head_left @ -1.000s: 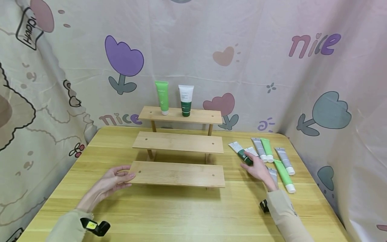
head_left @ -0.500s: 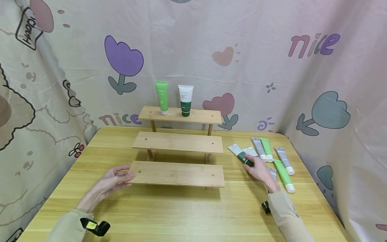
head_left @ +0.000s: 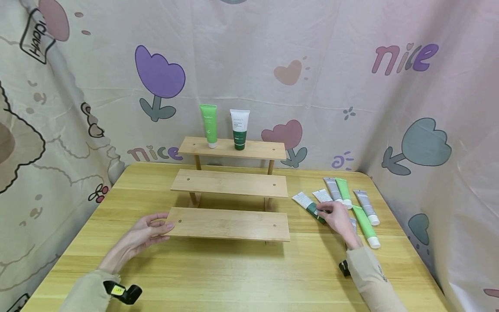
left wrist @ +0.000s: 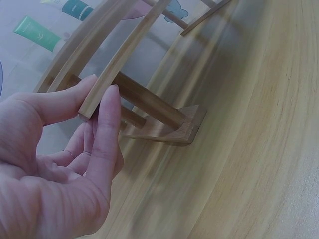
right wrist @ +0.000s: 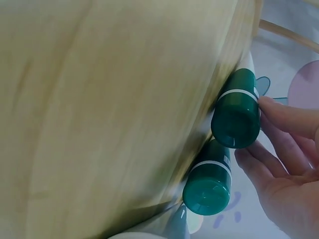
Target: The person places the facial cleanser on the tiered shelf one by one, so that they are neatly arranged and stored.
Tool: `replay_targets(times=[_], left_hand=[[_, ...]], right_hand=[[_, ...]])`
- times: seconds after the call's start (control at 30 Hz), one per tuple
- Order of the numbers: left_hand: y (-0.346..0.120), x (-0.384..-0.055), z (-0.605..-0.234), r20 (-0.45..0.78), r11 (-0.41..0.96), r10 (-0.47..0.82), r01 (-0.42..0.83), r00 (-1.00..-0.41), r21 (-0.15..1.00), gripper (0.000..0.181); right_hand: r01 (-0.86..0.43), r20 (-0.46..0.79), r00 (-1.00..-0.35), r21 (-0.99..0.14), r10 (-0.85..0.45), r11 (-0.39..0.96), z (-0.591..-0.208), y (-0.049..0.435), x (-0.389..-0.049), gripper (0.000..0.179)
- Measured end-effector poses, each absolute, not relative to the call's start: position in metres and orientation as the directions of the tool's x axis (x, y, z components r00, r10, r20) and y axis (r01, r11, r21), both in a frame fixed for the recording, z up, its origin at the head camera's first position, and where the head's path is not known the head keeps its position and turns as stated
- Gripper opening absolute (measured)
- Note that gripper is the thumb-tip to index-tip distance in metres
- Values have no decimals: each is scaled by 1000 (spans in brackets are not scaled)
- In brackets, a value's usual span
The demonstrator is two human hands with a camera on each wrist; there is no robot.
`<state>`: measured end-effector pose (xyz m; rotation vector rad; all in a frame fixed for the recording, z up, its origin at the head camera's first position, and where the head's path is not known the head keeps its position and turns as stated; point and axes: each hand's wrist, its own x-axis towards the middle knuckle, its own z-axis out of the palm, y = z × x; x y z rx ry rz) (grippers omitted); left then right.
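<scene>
My left hand pinches the left end of the bottom board of a three-tier wooden display stand, thumb above and fingers below in the left wrist view. Over at the right, my right hand has its fingertips on a white-and-dark-green squeeze tube lying on the table. In the right wrist view the thumb is against this tube's dark green cap end, and other fingertips reach between it and a second such tube. On the stand's top board stand a light green tube and a white-and-green tube.
More squeeze tubes lie around my right hand: a grey one, light green ones and another grey one near the table's right side. A patterned curtain hangs behind and beside the wooden table.
The white-and-green tube under my right hand has shifted slightly left and toward me, away from the second one. My right fingers have shifted on it. My left hand has stayed put.
</scene>
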<state>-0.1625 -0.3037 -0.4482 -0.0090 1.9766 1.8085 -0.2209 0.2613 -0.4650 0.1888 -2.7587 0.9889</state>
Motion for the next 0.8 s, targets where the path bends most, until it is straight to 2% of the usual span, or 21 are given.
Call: replay_targets(times=[0.33, 0.47, 0.63, 0.8], left_hand=[[-303, -162, -449, -333, 131, 278, -308, -901, 942, 81], [-303, -162, -448, -332, 119, 283, -311, -900, 943, 81], [-303, -162, -448, -327, 112, 281, -308, -902, 945, 81], [-303, -162, -448, -328, 116, 281, -307, -902, 944, 81]], right_hand=[[-175, 287, -958, -586, 1, 791, -469, 262, -225, 7], [-164, 286, -958, -586, 14, 794, -469, 260, -226, 9], [-141, 225, -974, -600, -3, 787, -466, 259, -229, 15], [-123, 122, -991, -611, -60, 782, -462, 259, -234, 32]])
